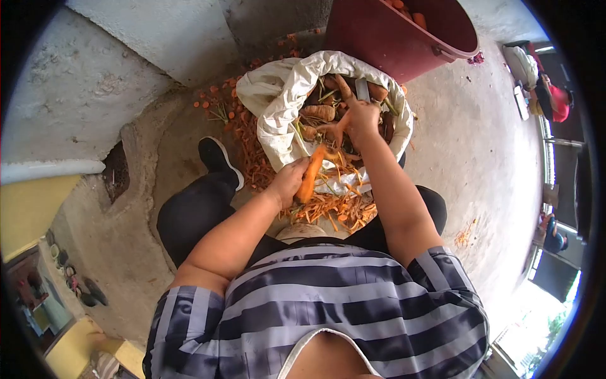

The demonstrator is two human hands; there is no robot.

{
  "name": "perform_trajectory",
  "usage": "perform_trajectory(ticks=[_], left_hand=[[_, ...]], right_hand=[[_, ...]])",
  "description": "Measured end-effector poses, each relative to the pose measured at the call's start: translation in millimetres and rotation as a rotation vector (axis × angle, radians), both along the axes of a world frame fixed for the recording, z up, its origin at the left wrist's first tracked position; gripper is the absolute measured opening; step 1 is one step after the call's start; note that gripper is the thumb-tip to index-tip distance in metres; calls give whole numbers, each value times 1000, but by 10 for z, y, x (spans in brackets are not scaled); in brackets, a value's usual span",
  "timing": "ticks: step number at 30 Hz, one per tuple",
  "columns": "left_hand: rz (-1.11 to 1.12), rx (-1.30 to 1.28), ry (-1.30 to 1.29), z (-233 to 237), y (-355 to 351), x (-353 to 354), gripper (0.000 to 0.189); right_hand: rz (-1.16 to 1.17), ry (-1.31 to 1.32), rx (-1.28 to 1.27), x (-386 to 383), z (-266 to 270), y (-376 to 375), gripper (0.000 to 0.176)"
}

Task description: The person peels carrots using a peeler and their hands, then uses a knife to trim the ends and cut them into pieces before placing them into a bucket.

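My left hand is closed around a peeled orange carrot, slightly blurred, just outside the near rim of a white sack. Over the sack's mouth, my right hand reaches down with thumb and index finger spread. A knife is held in that hand, its pale flat blade pointing away from me; the handle is hidden by the palm. Unpeeled carrots, brownish with bits of green stem, lie in the sack below the fingers. Orange peelings cover the sack's near edge and the floor between my legs.
A dark red bucket with carrots inside stands behind the sack. More peelings and carrot slices are scattered on the floor to the left. A rough wall rises at the left. Other people are far off at the right.
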State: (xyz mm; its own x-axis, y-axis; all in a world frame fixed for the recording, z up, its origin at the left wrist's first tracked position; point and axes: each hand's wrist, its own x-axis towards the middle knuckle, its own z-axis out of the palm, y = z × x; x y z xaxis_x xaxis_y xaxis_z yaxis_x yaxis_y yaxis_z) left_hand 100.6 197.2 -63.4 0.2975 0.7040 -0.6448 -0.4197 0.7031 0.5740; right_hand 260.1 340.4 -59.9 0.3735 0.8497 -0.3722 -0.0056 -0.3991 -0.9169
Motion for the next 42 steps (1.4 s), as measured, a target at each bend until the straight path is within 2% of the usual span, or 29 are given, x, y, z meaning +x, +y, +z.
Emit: perform_trajectory(ticks=[1, 4, 7, 8, 11, 13, 16, 19, 20, 23, 24, 25, 27, 30, 34, 37, 39, 41, 42], left_hand=[[10, 21, 22, -5, 7, -5, 33], [56, -67, 40, 51, 71, -51, 36], [91, -141, -135, -26, 182, -146, 40], [64, -90, -167, 4, 196, -165, 42], [5, -16, -86, -2, 252, -180, 39], [-15, 8, -89, -24, 258, -202, 39], [-14, 30, -76, 20, 269, -190, 39], [-30, 69, -13, 1, 278, -162, 40], [-42, 86, 13, -19, 274, -152, 40], [-96, 172, 46, -65, 284, -123, 40], [-106, 209, 56, -51, 297, -109, 38], [-116, 247, 65, -35, 316, -95, 37], [-126, 331, 105, -7, 334, -71, 36], [-180, 462, 237, -72, 328, -40, 41], [-282, 678, 413, -87, 230, 4, 42], [-257, 784, 477, 157, 69, 48, 38], [-229, 854, 499, 346, -58, 94, 38], [-283, 886, 541, 412, -170, 94, 42], [-310, 900, 564, 471, -220, 92, 44]], right_hand=[[-77, 17, -5, 88, -9, 114, 19], [-28, -427, 72, 336, -432, 281, 30], [180, 118, -224, 292, -423, 144, 48], [282, 199, -274, 319, -449, 87, 53], [205, -827, -171, 564, -902, -42, 46], [106, -1029, -302, 731, -1090, -249, 50], [73, -1175, -352, 776, -1066, -436, 55], [213, -1017, -280, 889, -1151, -382, 54], [324, -987, -333, 946, -1160, -337, 57], [461, -985, -316, 954, -1015, -311, 55], [377, -1040, -347, 856, -977, -307, 51], [360, -1011, -364, 857, -1042, -291, 60], [345, -940, -316, 744, -871, -384, 61], [433, -501, -307, 843, -965, -463, 43], [352, 17, -260, 537, 92, -811, 35], [522, 94, -237, 516, 416, -1071, 36], [583, 51, -147, 448, 725, -1270, 47], [593, 41, -63, 429, 721, -1400, 49], [587, 44, 7, 402, 689, -1446, 56]])
